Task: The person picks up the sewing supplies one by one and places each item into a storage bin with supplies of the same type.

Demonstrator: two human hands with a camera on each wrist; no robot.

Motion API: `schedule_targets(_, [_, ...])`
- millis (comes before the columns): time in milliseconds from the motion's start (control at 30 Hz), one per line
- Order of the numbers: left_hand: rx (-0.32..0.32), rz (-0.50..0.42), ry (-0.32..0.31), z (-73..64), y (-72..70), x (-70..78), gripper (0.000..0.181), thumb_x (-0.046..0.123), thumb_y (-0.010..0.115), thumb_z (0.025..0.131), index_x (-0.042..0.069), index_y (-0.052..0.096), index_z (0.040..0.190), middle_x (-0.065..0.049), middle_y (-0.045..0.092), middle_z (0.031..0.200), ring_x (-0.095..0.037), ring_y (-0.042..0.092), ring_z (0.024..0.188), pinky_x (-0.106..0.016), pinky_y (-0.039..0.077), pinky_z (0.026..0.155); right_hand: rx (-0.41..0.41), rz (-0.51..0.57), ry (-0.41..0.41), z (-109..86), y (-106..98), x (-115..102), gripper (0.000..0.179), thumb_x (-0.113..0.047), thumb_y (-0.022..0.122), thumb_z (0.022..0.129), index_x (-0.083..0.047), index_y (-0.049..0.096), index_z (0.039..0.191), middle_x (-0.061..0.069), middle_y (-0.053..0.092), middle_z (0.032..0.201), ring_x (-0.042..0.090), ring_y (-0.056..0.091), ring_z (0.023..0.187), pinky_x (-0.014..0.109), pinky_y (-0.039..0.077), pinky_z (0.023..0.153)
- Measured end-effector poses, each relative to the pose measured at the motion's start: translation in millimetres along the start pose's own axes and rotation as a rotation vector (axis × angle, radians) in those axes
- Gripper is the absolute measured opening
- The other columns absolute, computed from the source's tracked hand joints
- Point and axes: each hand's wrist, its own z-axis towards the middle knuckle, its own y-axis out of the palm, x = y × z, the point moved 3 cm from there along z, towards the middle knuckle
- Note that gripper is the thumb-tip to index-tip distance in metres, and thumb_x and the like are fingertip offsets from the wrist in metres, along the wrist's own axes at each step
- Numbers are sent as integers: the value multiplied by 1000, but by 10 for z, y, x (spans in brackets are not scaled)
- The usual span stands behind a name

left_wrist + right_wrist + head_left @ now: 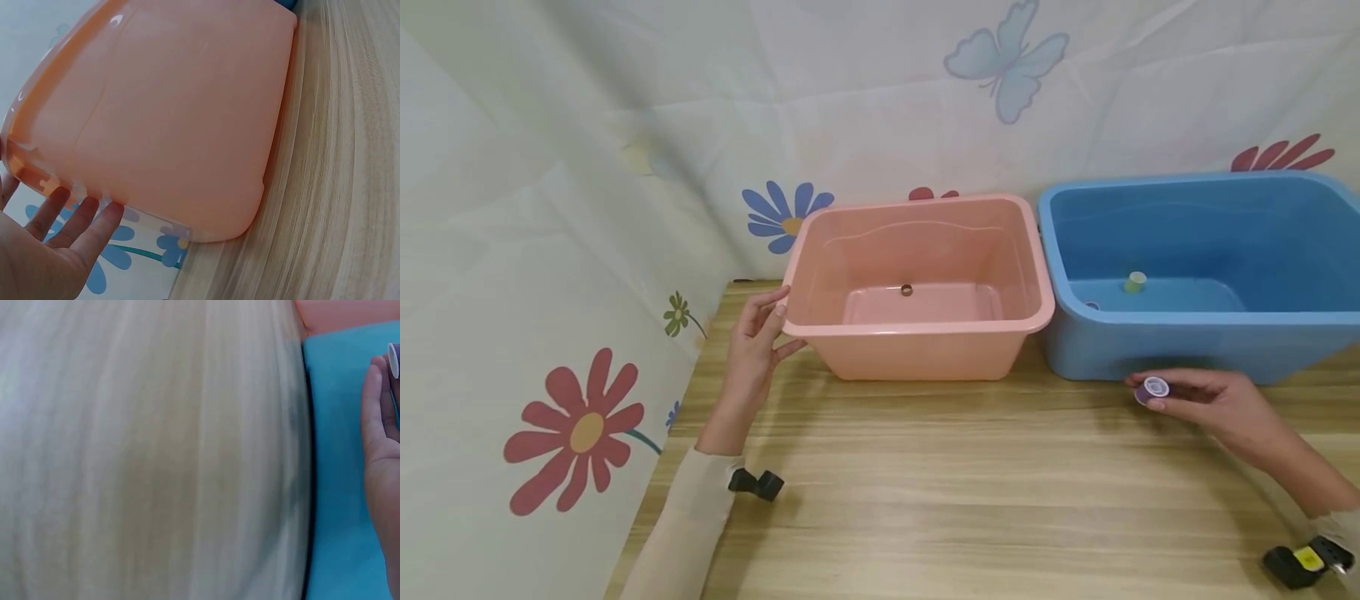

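Observation:
My left hand [752,354] holds the rim of a pink plastic tub [917,357] at its near left corner. In the left wrist view, several fingertips [94,203] touch the tub's outer wall under the rim. A small brown ring-like thing [906,290] lies inside on the tub floor. In front of a blue tub [1165,342], my right hand [1225,412] pinches a small purple spool [1152,390] with white ends between thumb and fingers, above the table. Only part of that hand and the spool's edge [394,360] show in the right wrist view.
Inside the blue tub lie a pale green spool [1135,282] and another small thing [1092,306], mostly hidden by the front rim. Both tubs stand side by side on a wood-grain table [970,500], against a flower-printed cloth [865,100].

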Motion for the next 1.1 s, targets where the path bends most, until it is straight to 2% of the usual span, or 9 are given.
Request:
schedule_targets(133, [5,-4,1,-6,-6,-16,33,25,60,104,13,58,135,-5,57,128,-18,60,104,-33,63,78,16,-113,21,6,27,-97,35,4,69,94,6,66,128,-7,74,118,4,70,105,25,61,77])
schedule_targets(433, [1,-6,6,-17,-17,-29,34,27,60,104,13,58,136,-5,57,128,-17,60,103,-35,63,78,2,-137,-49,49,44,-349,33,8,69,92,6,68,125,-3,74,120,7,70,108,24,61,78])
schedule_targets(700, [-4,-16,13,-22,-6,-8,36,26,60,104,12,57,137,-5,57,127,-16,61,100,-34,63,77,48,-225,-15,44,5,-525,34,2,73,91,-1,70,125,-8,75,116,4,71,100,22,61,74])
schedule_targets(767, [-3,-15,13,-21,-5,-3,36,26,60,104,11,58,137,-6,57,126,-16,61,100,-34,63,77,47,-236,-36,52,-1,-575,34,4,73,90,-1,71,124,-7,75,115,5,72,100,23,61,73])
schedule_targets(967, [-4,-4,10,-11,-4,-5,36,25,59,105,11,57,138,-5,57,126,-17,62,101,-34,63,77,53,-331,-167,89,-38,-738,39,9,77,84,-5,74,120,-7,75,115,2,71,101,16,58,75])
schedule_targets(1100, [1,0,9,-6,-1,-1,36,26,60,105,12,57,138,-5,58,126,-17,61,102,-35,63,78,75,-359,-183,111,-87,-816,39,10,77,83,-6,75,119,-10,75,114,0,70,100,14,57,74])
